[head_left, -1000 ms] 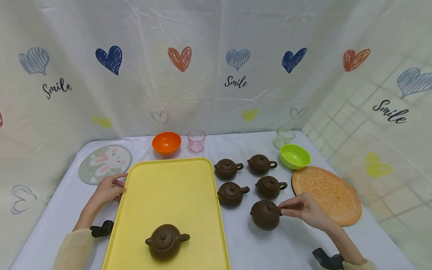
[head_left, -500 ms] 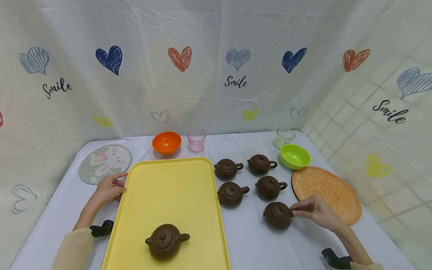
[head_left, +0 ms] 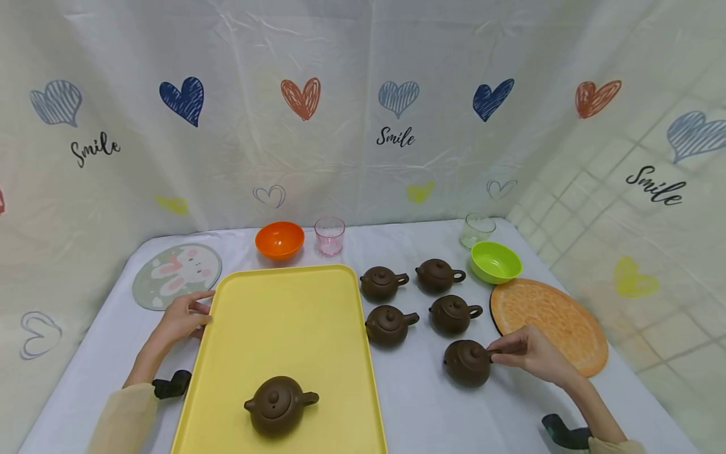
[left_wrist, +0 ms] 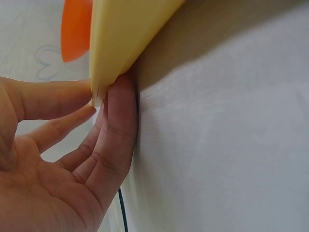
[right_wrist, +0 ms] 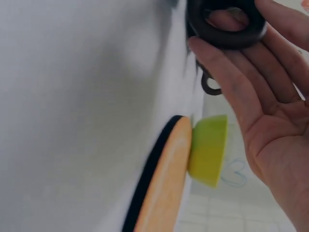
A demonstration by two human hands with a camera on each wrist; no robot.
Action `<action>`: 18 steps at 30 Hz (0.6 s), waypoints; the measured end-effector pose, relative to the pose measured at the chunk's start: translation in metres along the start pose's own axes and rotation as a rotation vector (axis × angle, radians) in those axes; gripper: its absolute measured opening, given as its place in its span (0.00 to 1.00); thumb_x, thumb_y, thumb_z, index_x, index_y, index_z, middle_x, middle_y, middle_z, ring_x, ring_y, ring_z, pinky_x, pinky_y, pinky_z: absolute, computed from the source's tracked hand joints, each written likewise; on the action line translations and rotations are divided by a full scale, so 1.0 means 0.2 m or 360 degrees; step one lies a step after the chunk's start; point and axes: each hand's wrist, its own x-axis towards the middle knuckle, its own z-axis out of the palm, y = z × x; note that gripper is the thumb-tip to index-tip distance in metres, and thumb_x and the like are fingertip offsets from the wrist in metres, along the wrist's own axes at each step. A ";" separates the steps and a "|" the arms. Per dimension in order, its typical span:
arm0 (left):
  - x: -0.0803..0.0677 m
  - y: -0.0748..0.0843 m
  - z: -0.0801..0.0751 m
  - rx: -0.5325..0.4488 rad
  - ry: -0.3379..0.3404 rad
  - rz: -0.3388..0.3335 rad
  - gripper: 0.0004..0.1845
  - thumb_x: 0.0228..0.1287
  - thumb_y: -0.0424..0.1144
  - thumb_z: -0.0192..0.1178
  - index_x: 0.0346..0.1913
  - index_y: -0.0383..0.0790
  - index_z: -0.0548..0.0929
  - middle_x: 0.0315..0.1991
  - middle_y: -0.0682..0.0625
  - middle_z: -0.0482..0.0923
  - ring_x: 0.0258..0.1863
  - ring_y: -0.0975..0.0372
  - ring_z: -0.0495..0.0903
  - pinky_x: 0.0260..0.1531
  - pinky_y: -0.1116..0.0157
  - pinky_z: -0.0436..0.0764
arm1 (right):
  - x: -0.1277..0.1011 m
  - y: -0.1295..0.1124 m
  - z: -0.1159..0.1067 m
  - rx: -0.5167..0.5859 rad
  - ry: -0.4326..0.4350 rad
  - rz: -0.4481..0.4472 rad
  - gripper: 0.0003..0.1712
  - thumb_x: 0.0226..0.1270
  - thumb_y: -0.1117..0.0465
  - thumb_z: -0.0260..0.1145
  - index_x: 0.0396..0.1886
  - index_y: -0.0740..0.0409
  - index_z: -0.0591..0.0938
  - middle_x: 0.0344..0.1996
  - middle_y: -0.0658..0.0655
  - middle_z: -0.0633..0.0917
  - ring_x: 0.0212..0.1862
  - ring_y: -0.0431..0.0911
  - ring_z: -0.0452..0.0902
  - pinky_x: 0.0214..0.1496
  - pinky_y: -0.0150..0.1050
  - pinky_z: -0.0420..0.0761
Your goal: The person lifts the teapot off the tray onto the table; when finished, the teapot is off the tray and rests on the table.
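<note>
Teapot (head_left: 467, 362) upright, handle rightward (in right hand (head_left: 530, 354))

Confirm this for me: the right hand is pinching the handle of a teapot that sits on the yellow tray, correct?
Not quite. The right hand does pinch a teapot by its handle, but the head view shows that teapot on the white table, right of the yellow tray, not on it.
</note>
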 end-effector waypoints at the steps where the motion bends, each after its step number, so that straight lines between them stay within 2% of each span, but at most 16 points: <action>1: 0.00 0.00 0.00 0.0003 0.0001 0.0000 0.35 0.55 0.25 0.57 0.67 0.24 0.62 0.38 0.37 0.72 0.26 0.59 0.79 0.24 0.61 0.85 | 0.00 -0.01 0.00 -0.0010 0.0002 0.0008 0.11 0.59 0.66 0.69 0.40 0.68 0.86 0.35 0.58 0.88 0.37 0.35 0.84 0.38 0.30 0.83; 3: 0.00 0.00 0.00 0.0009 0.0003 0.0001 0.34 0.55 0.25 0.57 0.67 0.23 0.62 0.38 0.37 0.73 0.26 0.59 0.79 0.24 0.61 0.85 | 0.02 -0.04 -0.01 -0.0022 0.0024 -0.0002 0.11 0.60 0.66 0.68 0.41 0.68 0.86 0.36 0.58 0.88 0.37 0.36 0.84 0.39 0.30 0.83; 6: 0.00 0.01 0.00 0.0024 0.0007 0.0003 0.34 0.55 0.25 0.57 0.67 0.23 0.62 0.38 0.37 0.73 0.26 0.59 0.79 0.24 0.61 0.85 | 0.05 -0.11 0.00 -0.0040 0.0126 -0.0009 0.10 0.62 0.64 0.67 0.41 0.65 0.86 0.36 0.59 0.88 0.38 0.37 0.84 0.39 0.30 0.83; 12: 0.00 0.01 0.00 0.0026 0.0011 -0.0002 0.34 0.55 0.25 0.57 0.67 0.24 0.63 0.38 0.37 0.73 0.26 0.59 0.79 0.24 0.61 0.85 | 0.17 -0.29 0.12 -0.0043 0.0301 0.0069 0.13 0.60 0.61 0.70 0.42 0.63 0.86 0.38 0.61 0.87 0.39 0.40 0.85 0.39 0.30 0.83; 18: -0.01 0.01 0.00 0.0061 0.0025 -0.0005 0.34 0.55 0.25 0.58 0.67 0.24 0.63 0.38 0.37 0.73 0.26 0.59 0.78 0.24 0.62 0.85 | 0.30 -0.43 0.31 0.0105 0.0242 -0.0135 0.15 0.59 0.62 0.70 0.43 0.68 0.85 0.38 0.63 0.87 0.38 0.42 0.86 0.39 0.32 0.85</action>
